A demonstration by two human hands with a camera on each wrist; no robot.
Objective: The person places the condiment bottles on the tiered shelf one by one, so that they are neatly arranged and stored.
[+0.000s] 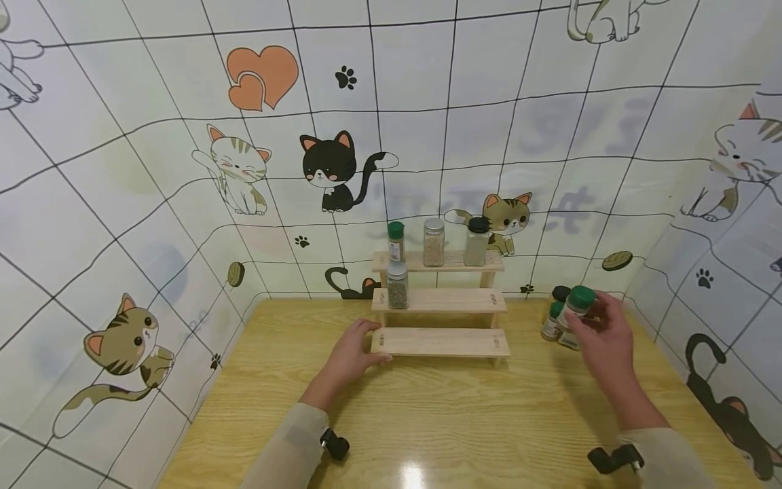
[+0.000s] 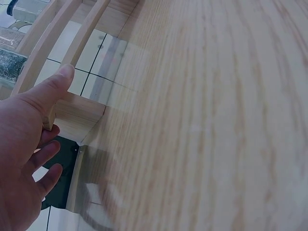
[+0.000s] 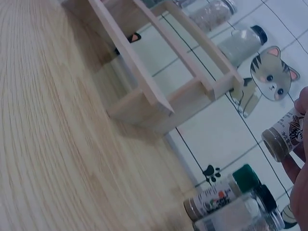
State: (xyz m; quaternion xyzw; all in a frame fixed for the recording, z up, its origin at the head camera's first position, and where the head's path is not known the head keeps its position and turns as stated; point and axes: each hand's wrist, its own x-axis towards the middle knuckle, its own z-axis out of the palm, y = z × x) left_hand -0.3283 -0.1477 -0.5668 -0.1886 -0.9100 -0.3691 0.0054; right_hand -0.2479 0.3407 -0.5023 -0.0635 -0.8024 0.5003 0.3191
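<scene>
My left hand (image 1: 349,354) holds the left end of the lowest tier of a three-tier wooden spice rack (image 1: 440,341). In the left wrist view its thumb lies along the tier's front edge. My right hand (image 1: 609,343) grips a green-capped spice jar (image 1: 579,299), raised above several jars at the table's right. The right wrist view shows the base of this held jar (image 3: 284,135), while the hand covers its top. On the rack's top tier stand a green-capped jar (image 1: 396,243), a pale-filled jar (image 1: 434,244) and a black-capped jar (image 1: 476,244). A clear jar (image 1: 398,288) occupies the middle tier's left end.
Below the held jar, a green-capped jar (image 1: 550,323) and a black-capped jar (image 3: 240,211) stand close together on the wooden table (image 1: 452,414). Cat-print tiled walls (image 1: 415,136) close in the table behind and at both sides.
</scene>
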